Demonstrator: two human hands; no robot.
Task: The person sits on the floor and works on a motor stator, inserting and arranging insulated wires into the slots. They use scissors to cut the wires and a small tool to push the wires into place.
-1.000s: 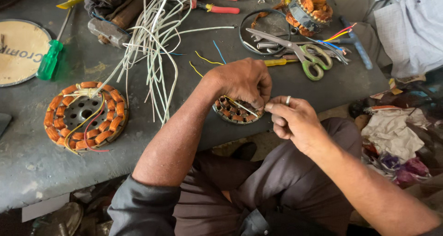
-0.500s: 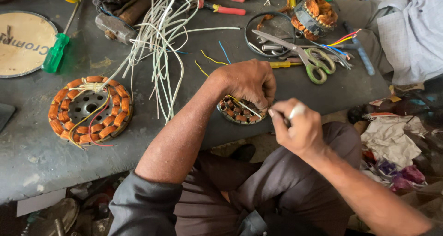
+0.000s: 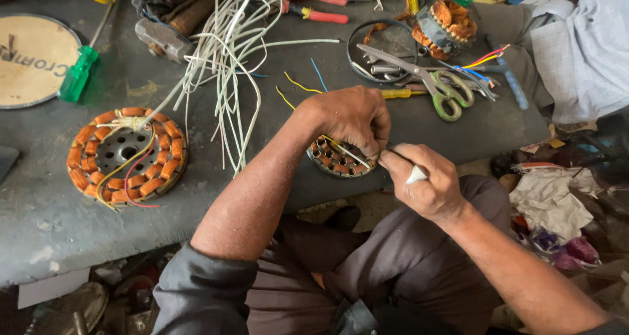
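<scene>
Pinning a small copper-wound stator against the near edge of the grey worktop, the left hand lies over its top with fingers curled down onto the coils, which looks like a way to keep the ring from turning or sliding off the lip. Half of the stator hides under that hand; the visible part sits at the worktop's front edge, above the person's lap. Right hand sits just beside it, fingers pinched together on something thin at the stator's rim, a wire end or slim tool, too small to tell which; a pale ring or band shows on one finger. A whitish lead crosses the coils between the two hands. Working at the edge seems to let both wrists drop freely. Larger wound stator rests well to the left, flat, with yellow and red leads trailing out, apart from both hands. Loose bundle of white wires fans across the middle of the worktop, within reach. Green-handled scissors lie beyond the hands, blades apart, next to a dark ring-shaped part. Green screwdriver lies far left, red-handled pliers along the back.
</scene>
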